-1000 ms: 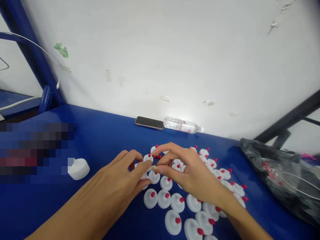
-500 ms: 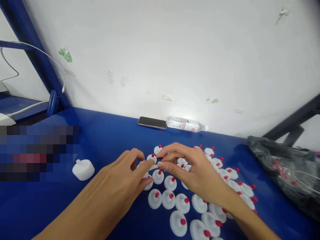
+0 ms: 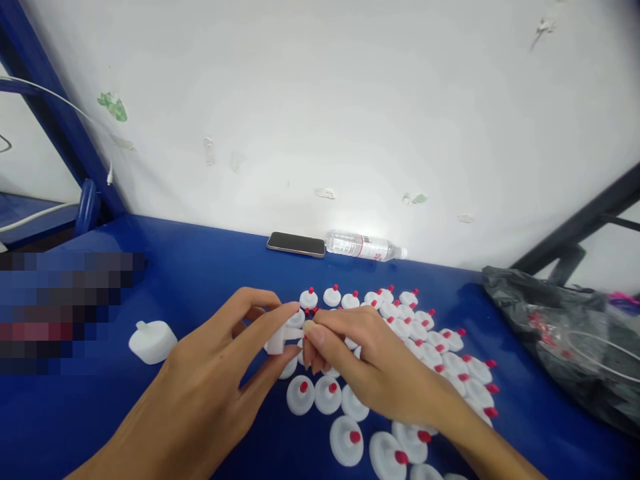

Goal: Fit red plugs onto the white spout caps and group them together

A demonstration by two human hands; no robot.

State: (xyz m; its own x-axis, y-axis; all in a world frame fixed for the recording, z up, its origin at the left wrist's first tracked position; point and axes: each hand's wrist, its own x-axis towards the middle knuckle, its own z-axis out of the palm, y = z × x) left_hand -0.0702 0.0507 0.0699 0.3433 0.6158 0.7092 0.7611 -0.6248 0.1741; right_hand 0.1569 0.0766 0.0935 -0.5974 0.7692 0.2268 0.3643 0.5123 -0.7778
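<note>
Between the thumb and fingers of my left hand (image 3: 220,367) is a small white plastic piece (image 3: 276,340) with a narrow stem pointing right. The fingers of my right hand (image 3: 365,363) pinch at the end of that stem; what lies between the fingertips is mostly hidden. Under and around both hands, several white discs with red tips (image 3: 347,441) lie on the blue table (image 3: 210,267), spreading to the right. A white rounded container with a short neck (image 3: 153,342) lies left of my left hand.
A black phone (image 3: 296,244) and a clear bottle (image 3: 363,246) lie along the white wall. A dark plastic bag (image 3: 555,340) with red bits is at the right. A blue frame post stands at the left, with a white cable. A blurred patch covers the left edge.
My left hand has turned and opened wider around the white piece, which now shows more. My right hand's fingers have curled in at the stem. The whole view has shifted slightly.
</note>
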